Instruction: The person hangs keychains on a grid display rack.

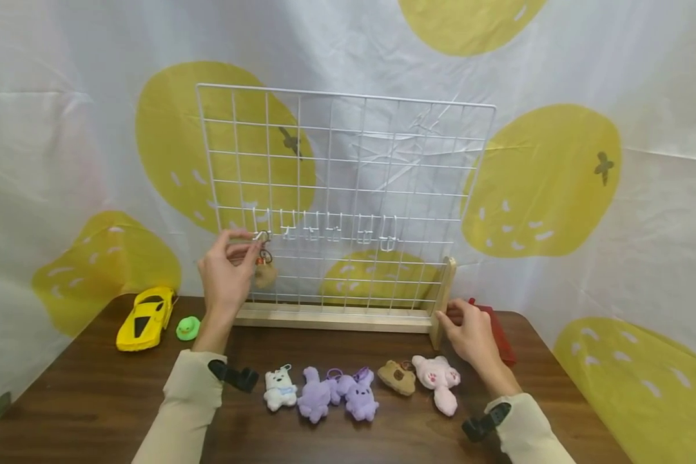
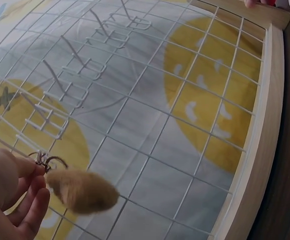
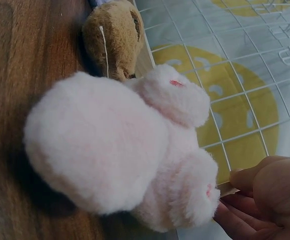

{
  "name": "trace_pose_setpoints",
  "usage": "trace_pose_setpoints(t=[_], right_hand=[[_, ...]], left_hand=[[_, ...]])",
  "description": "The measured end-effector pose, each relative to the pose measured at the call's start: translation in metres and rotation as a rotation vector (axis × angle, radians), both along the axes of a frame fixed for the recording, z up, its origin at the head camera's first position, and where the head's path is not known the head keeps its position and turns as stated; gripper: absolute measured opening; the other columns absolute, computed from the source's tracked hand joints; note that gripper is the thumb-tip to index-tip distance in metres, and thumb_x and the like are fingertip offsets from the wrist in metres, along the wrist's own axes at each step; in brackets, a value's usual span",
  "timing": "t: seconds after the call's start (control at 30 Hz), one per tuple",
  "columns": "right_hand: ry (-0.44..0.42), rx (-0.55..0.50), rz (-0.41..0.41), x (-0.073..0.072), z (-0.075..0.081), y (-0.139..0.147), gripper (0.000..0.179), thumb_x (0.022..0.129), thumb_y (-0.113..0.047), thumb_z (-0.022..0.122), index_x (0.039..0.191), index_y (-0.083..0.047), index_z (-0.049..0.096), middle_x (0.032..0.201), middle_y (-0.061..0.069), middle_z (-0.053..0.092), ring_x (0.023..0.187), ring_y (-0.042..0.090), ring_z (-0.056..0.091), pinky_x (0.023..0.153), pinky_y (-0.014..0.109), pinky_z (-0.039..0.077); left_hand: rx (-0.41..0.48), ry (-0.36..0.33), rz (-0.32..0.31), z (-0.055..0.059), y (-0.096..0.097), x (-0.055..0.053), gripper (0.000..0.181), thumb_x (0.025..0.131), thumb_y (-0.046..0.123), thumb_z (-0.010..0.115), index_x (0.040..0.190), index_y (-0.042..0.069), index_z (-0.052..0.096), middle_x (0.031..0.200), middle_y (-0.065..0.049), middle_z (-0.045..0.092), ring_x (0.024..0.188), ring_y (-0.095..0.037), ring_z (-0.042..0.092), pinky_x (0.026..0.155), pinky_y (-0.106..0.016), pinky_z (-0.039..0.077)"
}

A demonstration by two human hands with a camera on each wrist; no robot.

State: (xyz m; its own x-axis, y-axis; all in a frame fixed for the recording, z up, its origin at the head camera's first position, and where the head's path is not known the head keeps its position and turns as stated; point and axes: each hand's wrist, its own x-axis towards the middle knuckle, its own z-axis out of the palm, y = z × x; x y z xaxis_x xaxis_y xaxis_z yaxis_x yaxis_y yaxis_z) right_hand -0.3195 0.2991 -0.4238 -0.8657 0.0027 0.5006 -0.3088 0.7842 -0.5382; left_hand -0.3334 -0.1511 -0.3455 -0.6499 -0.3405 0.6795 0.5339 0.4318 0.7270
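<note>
My left hand (image 1: pixel 226 274) pinches the metal ring (image 2: pixel 46 161) of a brown plush keychain (image 2: pixel 82 191) between thumb and fingertips. It holds the ring right at the leftmost of several white hooks on a white wire grid (image 1: pixel 348 95), and the plush dangles below the fingers. At the grid's right end, my right hand (image 1: pixel 470 335) grips the wooden end post (image 1: pixel 444 296) of the stand between thumb and fingers. Close to that hand lies a pink plush keychain (image 1: pixel 437 380), large in the right wrist view, with a brown plush (image 1: pixel 397 377) beside it.
Along the table front lie two purple plush keychains (image 1: pixel 314 396) and a white one (image 1: pixel 280 389). A yellow toy car (image 1: pixel 145 320) and a green rubber duck (image 1: pixel 188 328) stand at the left. Behind the right hand is a red item (image 1: pixel 501 338). A lemon-print cloth hangs behind.
</note>
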Motion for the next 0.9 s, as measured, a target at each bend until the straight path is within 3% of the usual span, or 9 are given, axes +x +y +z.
trace_pose_setpoints(t=[0.03, 0.17, 0.27, 0.33, 0.4, 0.57, 0.63, 0.77, 0.9], right_hand=[[0.002, 0.000, 0.001, 0.000, 0.000, 0.000, 0.021, 0.100, -0.013, 0.078, 0.112, 0.004, 0.075, 0.108, 0.025, 0.082, 0.100, 0.039, 0.081, 0.086, 0.054, 0.066], [0.007, 0.000, 0.003, 0.000, 0.000, -0.001, 0.021, 0.100, -0.012, 0.079, 0.112, 0.004, 0.075, 0.108, 0.025, 0.082, 0.100, 0.039, 0.081, 0.087, 0.055, 0.066], [0.011, 0.001, -0.001, 0.000, -0.001, 0.000, 0.020, 0.100, -0.012, 0.079, 0.111, 0.005, 0.075, 0.107, 0.025, 0.082, 0.099, 0.039, 0.081, 0.087, 0.055, 0.066], [0.015, 0.001, -0.001, 0.000, -0.001, 0.000, 0.020, 0.100, -0.012, 0.079, 0.111, 0.005, 0.075, 0.107, 0.025, 0.082, 0.099, 0.039, 0.081, 0.087, 0.055, 0.066], [0.020, 0.002, -0.003, 0.000, -0.001, 0.001, 0.020, 0.100, -0.012, 0.079, 0.111, 0.004, 0.075, 0.107, 0.025, 0.082, 0.099, 0.039, 0.081, 0.087, 0.055, 0.066], [0.021, 0.004, -0.005, -0.001, -0.001, 0.000, 0.020, 0.099, -0.012, 0.079, 0.111, 0.004, 0.075, 0.106, 0.024, 0.082, 0.098, 0.038, 0.082, 0.086, 0.055, 0.066], [0.017, 0.001, -0.006, -0.001, -0.001, 0.000, 0.020, 0.099, -0.012, 0.079, 0.111, 0.004, 0.075, 0.106, 0.024, 0.082, 0.098, 0.038, 0.082, 0.086, 0.054, 0.066], [0.011, -0.005, -0.008, -0.001, -0.001, -0.001, 0.019, 0.100, -0.011, 0.079, 0.111, 0.004, 0.075, 0.106, 0.025, 0.082, 0.098, 0.038, 0.082, 0.085, 0.053, 0.066], [0.013, -0.008, -0.009, -0.001, -0.002, 0.000, 0.019, 0.099, -0.011, 0.079, 0.110, 0.004, 0.075, 0.105, 0.024, 0.082, 0.097, 0.038, 0.082, 0.085, 0.053, 0.067]], left_hand=[[0.006, -0.004, 0.004, 0.000, 0.000, -0.001, 0.023, 0.098, 0.014, 0.082, 0.116, 0.003, 0.074, 0.102, -0.017, 0.084, 0.091, -0.035, 0.083, 0.070, -0.004, 0.055], [0.025, -0.026, 0.022, -0.002, 0.000, -0.003, 0.021, 0.098, 0.017, 0.083, 0.111, 0.003, 0.075, 0.100, -0.015, 0.084, 0.081, -0.002, 0.079, 0.067, -0.005, 0.056], [0.021, -0.038, 0.027, -0.003, 0.000, -0.005, 0.020, 0.098, 0.018, 0.083, 0.109, 0.004, 0.075, 0.099, -0.015, 0.084, 0.079, 0.003, 0.076, 0.066, -0.006, 0.056], [0.017, -0.040, 0.028, -0.003, -0.001, -0.005, 0.019, 0.098, 0.018, 0.082, 0.108, 0.003, 0.075, 0.098, -0.015, 0.084, 0.081, -0.009, 0.080, 0.065, -0.006, 0.055], [0.010, -0.042, 0.031, -0.003, -0.003, -0.005, 0.019, 0.099, 0.018, 0.082, 0.108, 0.003, 0.075, 0.097, -0.015, 0.084, 0.081, -0.013, 0.080, 0.067, -0.006, 0.055], [-0.024, -0.041, 0.022, -0.003, -0.007, 0.002, 0.018, 0.099, 0.018, 0.081, 0.107, 0.003, 0.076, 0.095, -0.015, 0.084, 0.074, 0.015, 0.067, 0.071, -0.004, 0.054], [-0.050, -0.034, 0.010, -0.005, -0.009, 0.005, 0.017, 0.099, 0.017, 0.081, 0.105, 0.002, 0.075, 0.093, -0.016, 0.084, 0.072, 0.020, 0.064, 0.071, -0.003, 0.054], [-0.120, -0.041, -0.029, -0.014, -0.014, 0.013, 0.015, 0.098, 0.012, 0.081, 0.102, 0.000, 0.075, 0.091, -0.017, 0.083, 0.073, 0.016, 0.065, 0.070, -0.003, 0.053], [-0.246, -0.102, -0.096, -0.027, -0.018, 0.024, 0.011, 0.098, 0.011, 0.081, 0.100, 0.003, 0.074, 0.090, -0.014, 0.083, 0.076, -0.005, 0.075, 0.069, -0.008, 0.056]])
